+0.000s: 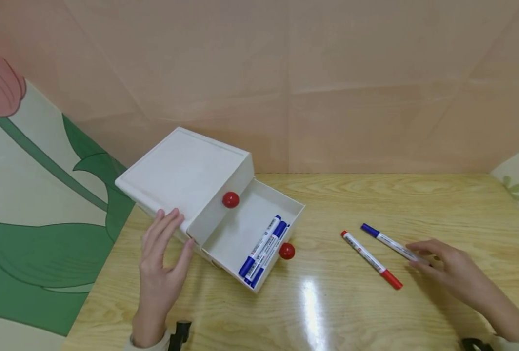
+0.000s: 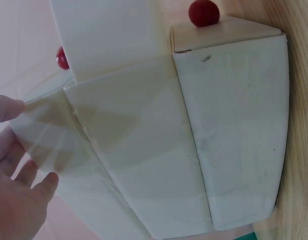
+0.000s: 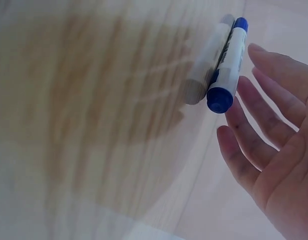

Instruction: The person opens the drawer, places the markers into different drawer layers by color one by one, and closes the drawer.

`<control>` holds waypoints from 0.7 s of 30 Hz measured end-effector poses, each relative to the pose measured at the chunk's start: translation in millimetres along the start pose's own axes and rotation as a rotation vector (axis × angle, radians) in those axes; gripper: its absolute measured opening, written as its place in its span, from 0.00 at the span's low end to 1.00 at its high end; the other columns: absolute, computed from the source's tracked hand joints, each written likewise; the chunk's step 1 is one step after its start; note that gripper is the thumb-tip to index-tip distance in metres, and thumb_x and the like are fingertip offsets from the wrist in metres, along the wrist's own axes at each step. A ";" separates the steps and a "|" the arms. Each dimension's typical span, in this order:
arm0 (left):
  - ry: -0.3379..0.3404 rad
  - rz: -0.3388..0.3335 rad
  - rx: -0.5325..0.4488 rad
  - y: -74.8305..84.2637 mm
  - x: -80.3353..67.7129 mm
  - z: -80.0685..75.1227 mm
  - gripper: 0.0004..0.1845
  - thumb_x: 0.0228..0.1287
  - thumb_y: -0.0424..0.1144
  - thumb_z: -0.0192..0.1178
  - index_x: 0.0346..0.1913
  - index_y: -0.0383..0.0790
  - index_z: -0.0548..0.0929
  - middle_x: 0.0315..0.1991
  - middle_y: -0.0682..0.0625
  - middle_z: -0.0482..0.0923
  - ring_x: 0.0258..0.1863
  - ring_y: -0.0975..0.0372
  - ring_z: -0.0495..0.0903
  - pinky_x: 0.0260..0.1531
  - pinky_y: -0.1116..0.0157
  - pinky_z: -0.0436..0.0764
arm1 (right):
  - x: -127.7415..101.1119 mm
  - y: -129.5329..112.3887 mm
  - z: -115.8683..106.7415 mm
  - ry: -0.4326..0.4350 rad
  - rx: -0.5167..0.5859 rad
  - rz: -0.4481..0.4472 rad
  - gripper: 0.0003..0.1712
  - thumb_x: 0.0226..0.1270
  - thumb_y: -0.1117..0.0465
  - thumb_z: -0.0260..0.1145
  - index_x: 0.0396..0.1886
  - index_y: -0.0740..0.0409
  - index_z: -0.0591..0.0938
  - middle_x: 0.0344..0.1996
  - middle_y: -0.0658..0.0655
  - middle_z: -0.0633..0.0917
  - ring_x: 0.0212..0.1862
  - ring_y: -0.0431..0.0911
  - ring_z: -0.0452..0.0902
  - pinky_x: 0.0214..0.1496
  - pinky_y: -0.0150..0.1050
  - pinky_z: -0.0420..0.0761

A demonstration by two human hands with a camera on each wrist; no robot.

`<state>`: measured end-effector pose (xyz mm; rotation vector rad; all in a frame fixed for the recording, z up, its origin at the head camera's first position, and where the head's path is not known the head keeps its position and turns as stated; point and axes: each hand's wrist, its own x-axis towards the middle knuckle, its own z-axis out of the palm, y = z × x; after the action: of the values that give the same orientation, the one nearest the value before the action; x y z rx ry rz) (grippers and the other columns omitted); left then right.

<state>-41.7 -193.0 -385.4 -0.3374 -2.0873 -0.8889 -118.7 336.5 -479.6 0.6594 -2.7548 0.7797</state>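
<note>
A white drawer box (image 1: pixel 185 170) stands at the left, its middle drawer (image 1: pixel 237 229) pulled out with several blue-capped markers (image 1: pixel 264 248) inside. My left hand (image 1: pixel 160 268) is at the box's near upper edge, fingers extended and fingertips against it. In the left wrist view the left hand (image 2: pixel 18 185) is beside the top tier. On the right, my right hand (image 1: pixel 452 268) reaches over one end of a blue-and-white marker (image 1: pixel 391 243) lying on the table. The right wrist view shows the fingers loosely bent beside this marker (image 3: pixel 229 70), not closed round it.
A red-capped marker (image 1: pixel 371 258) lies left of the blue one on the wooden table (image 1: pixel 351 317). Round red knobs (image 1: pixel 287 251) stick out from the drawer fronts. A draped pinkish cloth (image 1: pixel 329 97) hangs behind the table, and a flower-patterned surface (image 1: pixel 35 195) is at the left.
</note>
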 end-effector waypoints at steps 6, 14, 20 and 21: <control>0.002 0.004 -0.002 -0.1 0.0 0.3 0.27 0.54 0.23 0.65 0.60 0.31 0.79 0.63 0.36 0.77 0.73 0.52 0.64 0.77 0.64 0.61 | -1.1 4.6 2.2 -0.009 0.013 -0.018 0.21 0.43 0.70 0.80 0.41 0.60 0.86 0.31 0.51 0.86 0.34 0.22 0.75 0.31 0.17 0.77; 0.003 0.006 0.000 -0.8 -0.2 0.3 0.26 0.55 0.24 0.65 0.60 0.31 0.79 0.63 0.36 0.77 0.73 0.52 0.64 0.77 0.64 0.61 | -2.8 10.3 2.2 -0.092 0.013 0.039 0.19 0.45 0.72 0.78 0.40 0.65 0.86 0.28 0.49 0.85 0.32 0.21 0.73 0.26 0.26 0.81; 0.004 0.003 0.005 -0.5 -0.1 -0.1 0.27 0.54 0.23 0.66 0.60 0.31 0.79 0.63 0.36 0.77 0.73 0.53 0.64 0.77 0.65 0.61 | -1.5 13.1 1.0 -0.166 -0.005 0.114 0.17 0.49 0.72 0.76 0.41 0.69 0.85 0.28 0.50 0.84 0.31 0.21 0.71 0.26 0.26 0.80; 0.003 0.001 0.006 0.0 0.1 -0.1 0.27 0.53 0.22 0.66 0.60 0.32 0.79 0.63 0.36 0.77 0.74 0.53 0.64 0.77 0.65 0.61 | -1.4 13.3 0.8 -0.170 -0.006 0.119 0.17 0.49 0.72 0.76 0.41 0.69 0.85 0.29 0.50 0.84 0.31 0.21 0.70 0.26 0.26 0.80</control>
<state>-41.7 -193.1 -385.3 -0.3339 -2.0869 -0.8814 -123.8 346.7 -486.7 0.5901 -2.9733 0.7729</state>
